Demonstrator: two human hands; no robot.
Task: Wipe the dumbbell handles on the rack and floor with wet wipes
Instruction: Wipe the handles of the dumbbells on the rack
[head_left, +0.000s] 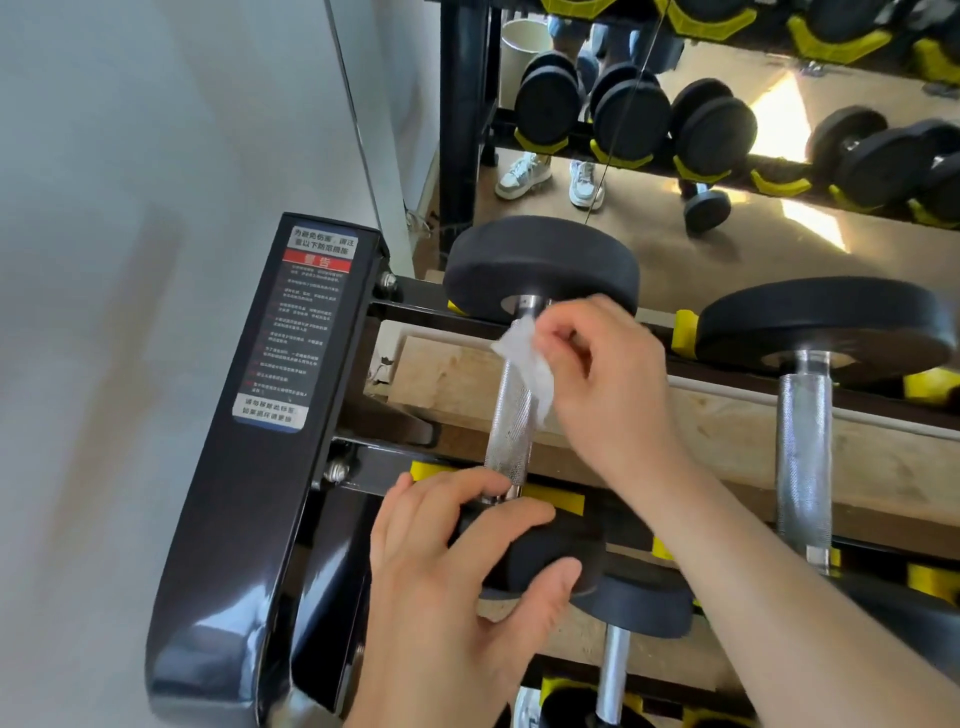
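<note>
Wipe (524, 364), one, pinched by right hand (597, 374) on one dumbbell handle (509, 431); left hand (447, 571) grips its near head (550, 556).

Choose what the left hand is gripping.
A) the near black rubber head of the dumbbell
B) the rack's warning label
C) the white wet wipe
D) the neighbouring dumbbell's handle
A: the left hand curls round the near black rubber dumbbell head, while the right hand presses the white wet wipe to the knurled steel handle.

The left hand (447, 571) and right hand (597, 374) are bare, forearms uncovered (mirrored pale sneakers (522, 174) may be theirs).
</note>
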